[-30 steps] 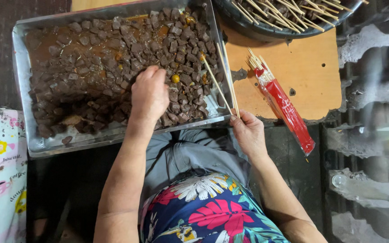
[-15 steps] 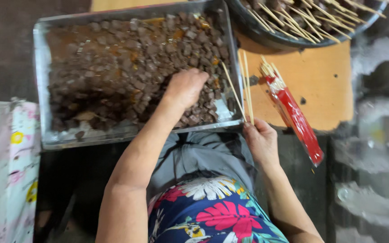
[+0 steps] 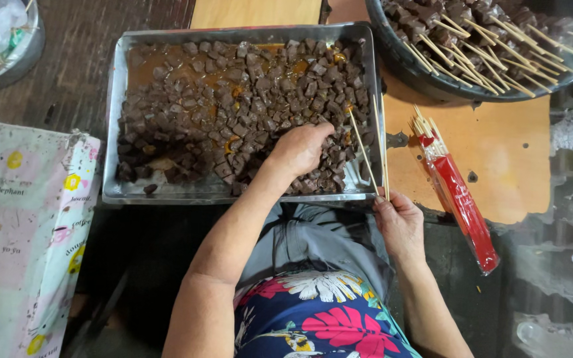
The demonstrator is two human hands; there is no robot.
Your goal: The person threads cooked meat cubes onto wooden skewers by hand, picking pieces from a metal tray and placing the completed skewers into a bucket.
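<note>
Left hand [image 3: 303,149] is seen reaching forward over the near rim of the metal tray [image 3: 115,119], palm down, with the fingers curled into the dark brown meat cubes [image 3: 233,99]; whether a cube is pinched cannot be told, as the fingertips are buried among the pieces. Its forearm is extended diagonally from the lower centre, crossing the tray's near edge. Right hand [image 3: 399,222] is held just below the tray's near right corner, fingers closed on bamboo skewers [image 3: 369,149] that are slanted up along the tray's right wall, their tips lying over the cubes beside the left hand. The cubes are spread across most of the tray in an orange-brown sauce, with a thinner patch noted at the near left corner. To the right of the tray, a red packet of skewers [image 3: 462,205] is laid at a slant on the orange wooden board [image 3: 499,152], well apart from the right hand, with bare board between them. At the upper right a dark round bowl [image 3: 419,73] of loaded skewers is set overlapping the board's far edge. A patterned cloth [image 3: 21,232] is noted close to the tray's left side, and a metal container [image 3: 24,53] at the upper left corner.
</note>
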